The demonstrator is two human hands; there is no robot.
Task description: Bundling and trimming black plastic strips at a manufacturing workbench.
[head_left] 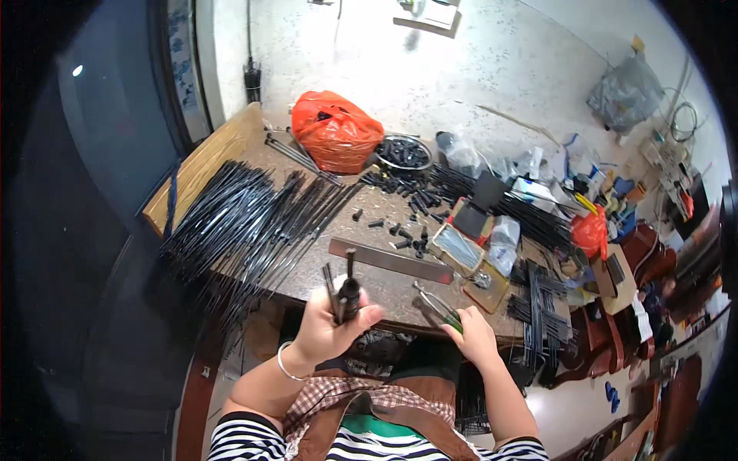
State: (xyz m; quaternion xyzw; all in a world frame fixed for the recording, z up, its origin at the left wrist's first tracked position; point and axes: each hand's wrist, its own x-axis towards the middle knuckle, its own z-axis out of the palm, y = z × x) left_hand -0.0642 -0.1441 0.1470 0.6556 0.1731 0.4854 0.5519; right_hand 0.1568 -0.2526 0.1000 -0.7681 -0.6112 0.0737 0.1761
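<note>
My left hand [327, 332] is raised in front of the table's near edge, its fingers wrapped round a dark cylindrical fitting [350, 298] with thin black rods standing up from it. How the pieces join is too small to tell. Further right, my right hand [474, 338] grips the green handles of a pair of pliers [438, 306], whose metal jaws point away over the table. Beyond both hands lies a flat metal bar [388, 261] with a reddish right end. Several short black plastic fittings [403, 234] are scattered behind it.
Long thin black rods [238, 215] cover the table's left side, some jutting past its edge. An orange bag [336, 131] and a metal bowl [405, 152] of black pieces stand at the back. An open box of thin pins [459, 250] and more rods [538, 307] lie right.
</note>
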